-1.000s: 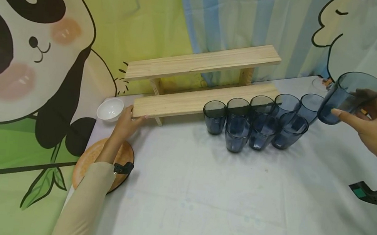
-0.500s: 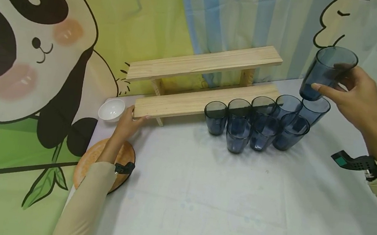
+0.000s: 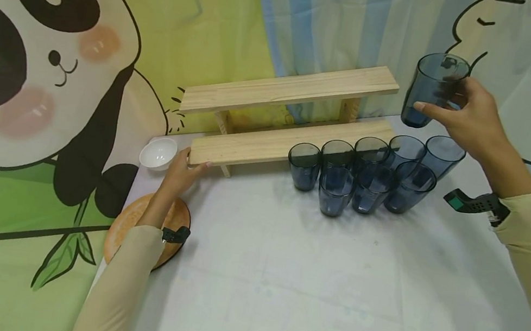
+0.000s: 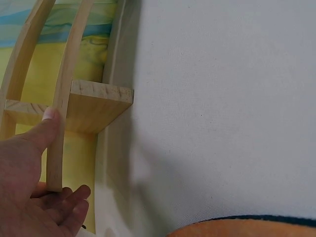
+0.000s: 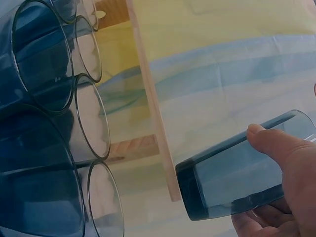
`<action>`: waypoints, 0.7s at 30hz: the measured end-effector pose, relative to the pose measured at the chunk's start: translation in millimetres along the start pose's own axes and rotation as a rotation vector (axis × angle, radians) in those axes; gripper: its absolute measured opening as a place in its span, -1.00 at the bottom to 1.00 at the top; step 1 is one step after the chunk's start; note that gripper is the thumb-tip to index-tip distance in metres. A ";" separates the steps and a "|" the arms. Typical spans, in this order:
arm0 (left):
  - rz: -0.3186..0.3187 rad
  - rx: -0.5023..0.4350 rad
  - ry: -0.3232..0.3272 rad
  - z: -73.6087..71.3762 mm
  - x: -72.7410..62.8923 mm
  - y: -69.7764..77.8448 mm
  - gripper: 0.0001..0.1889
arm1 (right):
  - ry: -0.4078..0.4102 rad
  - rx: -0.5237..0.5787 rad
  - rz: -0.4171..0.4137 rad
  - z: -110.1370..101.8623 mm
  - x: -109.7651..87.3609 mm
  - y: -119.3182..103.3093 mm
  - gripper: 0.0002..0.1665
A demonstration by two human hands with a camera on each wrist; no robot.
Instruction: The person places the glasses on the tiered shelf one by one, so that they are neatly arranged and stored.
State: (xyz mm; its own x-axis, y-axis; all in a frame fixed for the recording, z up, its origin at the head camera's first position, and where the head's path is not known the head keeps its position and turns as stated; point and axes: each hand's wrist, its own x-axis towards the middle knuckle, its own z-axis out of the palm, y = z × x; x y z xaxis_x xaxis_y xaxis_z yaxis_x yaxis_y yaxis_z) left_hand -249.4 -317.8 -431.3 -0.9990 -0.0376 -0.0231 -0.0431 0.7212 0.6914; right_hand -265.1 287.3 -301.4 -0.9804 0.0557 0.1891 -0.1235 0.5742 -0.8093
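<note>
A blue-tinted drinking glass (image 3: 423, 93) is held upright in the air by my right hand (image 3: 474, 121), thumb on the near side and fingers behind. It hangs just right of the upper board's end. In the right wrist view the glass (image 5: 232, 173) shows its thick base pointing toward the shelf. My left hand (image 3: 179, 175) grips the left end of the lower board of a two-tier wooden shelf (image 3: 268, 138). In the left wrist view the left thumb lies on the board (image 4: 58, 123) and the fingers curl under its end. Several matching glasses (image 3: 336, 192) stand in front of the shelf.
A small white bowl (image 3: 157, 153) sits left of the shelf. Below it a round orange-brown board (image 3: 128, 221) lies partly under the left forearm. A white cloth covers the table (image 3: 282, 276), and printed curtains (image 3: 222, 24) hang behind and to the left.
My right hand has carried the glass leftward and up, from beyond the standing glasses to near the upper board's right end. My left hand has kept its grip on the shelf.
</note>
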 end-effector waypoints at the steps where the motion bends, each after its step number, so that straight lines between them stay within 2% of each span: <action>1: 0.001 0.006 0.001 -0.6 0.4 -0.1 -0.02 | -0.004 0.003 -0.001 2.0 2.8 -1.1 -0.08; 8: -0.008 0.027 0.003 -1.4 3.5 -1.8 -0.02 | -0.013 -0.002 -0.007 14.6 21.2 -11.6 -0.04; 15: 0.006 0.011 0.009 0.3 1.1 -3.2 -0.06 | -0.028 0.021 0.012 21.2 38.0 -17.7 -0.05; 21: 0.034 0.020 0.026 0.5 1.8 -2.9 -0.09 | 0.005 0.038 0.029 24.2 51.8 -22.6 -0.06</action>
State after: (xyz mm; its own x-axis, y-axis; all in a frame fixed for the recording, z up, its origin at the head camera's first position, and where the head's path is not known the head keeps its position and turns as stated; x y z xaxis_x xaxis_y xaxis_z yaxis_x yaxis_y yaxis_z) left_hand -251.1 -319.6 -433.7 -0.9994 -0.0305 0.0191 -0.0095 0.7360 0.6769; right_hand -316.7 257.4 -286.8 -0.9828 0.0763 0.1684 -0.1011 0.5412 -0.8348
